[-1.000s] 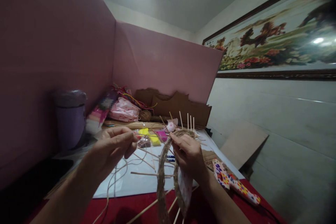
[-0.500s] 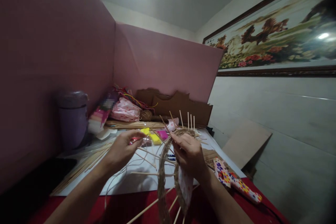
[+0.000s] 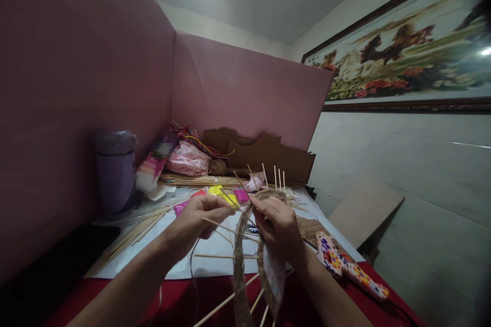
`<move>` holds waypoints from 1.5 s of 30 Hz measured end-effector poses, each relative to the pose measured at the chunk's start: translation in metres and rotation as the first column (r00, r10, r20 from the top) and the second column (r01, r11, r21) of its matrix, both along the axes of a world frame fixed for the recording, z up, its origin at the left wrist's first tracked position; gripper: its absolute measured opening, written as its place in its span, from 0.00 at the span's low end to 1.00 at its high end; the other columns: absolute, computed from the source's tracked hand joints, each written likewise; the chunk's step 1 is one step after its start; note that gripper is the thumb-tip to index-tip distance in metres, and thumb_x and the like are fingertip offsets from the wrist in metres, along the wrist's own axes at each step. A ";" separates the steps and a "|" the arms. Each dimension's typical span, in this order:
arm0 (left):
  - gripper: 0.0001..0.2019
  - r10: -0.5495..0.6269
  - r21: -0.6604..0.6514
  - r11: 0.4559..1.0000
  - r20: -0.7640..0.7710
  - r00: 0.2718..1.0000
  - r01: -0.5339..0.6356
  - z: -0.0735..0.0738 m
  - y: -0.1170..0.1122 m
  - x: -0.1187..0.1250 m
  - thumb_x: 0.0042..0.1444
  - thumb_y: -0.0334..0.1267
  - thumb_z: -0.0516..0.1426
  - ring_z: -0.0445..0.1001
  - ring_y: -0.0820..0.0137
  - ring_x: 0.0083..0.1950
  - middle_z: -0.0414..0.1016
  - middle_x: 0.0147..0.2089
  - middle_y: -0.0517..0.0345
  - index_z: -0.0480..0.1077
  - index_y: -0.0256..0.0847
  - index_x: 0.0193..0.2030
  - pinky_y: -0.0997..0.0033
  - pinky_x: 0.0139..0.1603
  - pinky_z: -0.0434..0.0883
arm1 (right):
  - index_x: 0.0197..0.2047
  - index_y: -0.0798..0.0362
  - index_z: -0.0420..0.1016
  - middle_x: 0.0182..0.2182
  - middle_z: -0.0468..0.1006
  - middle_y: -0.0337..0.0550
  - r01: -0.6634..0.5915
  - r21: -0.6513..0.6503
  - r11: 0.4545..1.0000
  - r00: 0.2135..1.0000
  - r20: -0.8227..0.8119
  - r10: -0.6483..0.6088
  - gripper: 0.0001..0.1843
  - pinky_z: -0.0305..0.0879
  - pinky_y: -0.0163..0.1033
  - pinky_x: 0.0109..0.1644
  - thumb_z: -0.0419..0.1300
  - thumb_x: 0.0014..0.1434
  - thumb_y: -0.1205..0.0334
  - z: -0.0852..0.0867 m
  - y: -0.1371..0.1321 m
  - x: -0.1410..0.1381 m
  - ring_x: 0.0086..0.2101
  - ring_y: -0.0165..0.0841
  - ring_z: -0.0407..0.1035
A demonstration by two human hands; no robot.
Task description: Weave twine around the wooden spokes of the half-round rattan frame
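Left hand: your left hand (image 3: 199,217) is closed in a pinch on a thin twine strand (image 3: 192,265), which drops away beneath it. The pinch sits close to the weave, seemingly to hold the strand taut.
Right hand: your right hand (image 3: 280,227) grips the rim of the woven ring (image 3: 238,258) with its fingers curled round it. This probably steadies the ring on edge so both faces can be reached.
Woven ring: it stands between your hands, and its lower arc runs toward you.
Spokes: thin sticks (image 3: 215,255) jut out from the ring toward your left hand, apparently as the frame the twine passes around.
Beyond your hands: coloured packets (image 3: 220,195), a stick bundle (image 3: 192,180) and a twine ball (image 3: 217,167) lie near, seemingly as supplies.
Right of your right hand: a patterned cloth (image 3: 345,264) lies flat.
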State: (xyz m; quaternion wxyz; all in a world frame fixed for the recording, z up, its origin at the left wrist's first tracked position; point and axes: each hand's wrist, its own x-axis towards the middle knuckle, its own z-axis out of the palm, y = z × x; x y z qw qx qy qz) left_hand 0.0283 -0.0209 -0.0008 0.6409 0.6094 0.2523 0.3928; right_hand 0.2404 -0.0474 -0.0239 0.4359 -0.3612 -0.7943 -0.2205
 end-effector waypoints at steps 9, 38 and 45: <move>0.11 -0.013 -0.014 1.000 -0.060 0.998 0.012 0.010 -0.003 -0.012 0.45 0.43 0.63 0.41 0.82 0.17 0.48 0.15 0.71 0.75 0.36 0.31 0.76 0.18 0.39 | 0.52 0.53 0.71 0.27 0.75 0.43 -0.037 -0.009 0.999 0.999 -0.035 0.036 0.18 0.63 0.39 0.31 0.53 0.59 0.71 0.001 0.001 -0.001 0.29 0.34 0.66; 0.11 -0.019 0.009 1.000 -0.120 0.993 0.020 0.009 -0.006 -0.014 0.46 0.42 0.62 0.43 0.82 0.17 0.49 0.15 0.71 0.75 0.35 0.32 0.77 0.18 0.41 | 0.48 0.52 0.75 0.26 0.73 0.41 -0.084 -0.017 0.996 0.994 -0.071 0.082 0.17 0.59 0.37 0.33 0.52 0.60 0.75 0.002 -0.001 -0.003 0.29 0.32 0.64; 0.13 0.075 0.050 0.996 -0.141 0.987 -0.068 0.018 -0.009 -0.019 0.44 0.45 0.64 0.43 0.83 0.17 0.50 0.14 0.70 0.74 0.35 0.28 0.78 0.18 0.40 | 0.49 0.53 0.75 0.23 0.69 0.41 0.015 -0.024 1.000 0.999 0.031 -0.014 0.19 0.56 0.37 0.32 0.49 0.60 0.74 0.001 -0.002 -0.002 0.28 0.32 0.60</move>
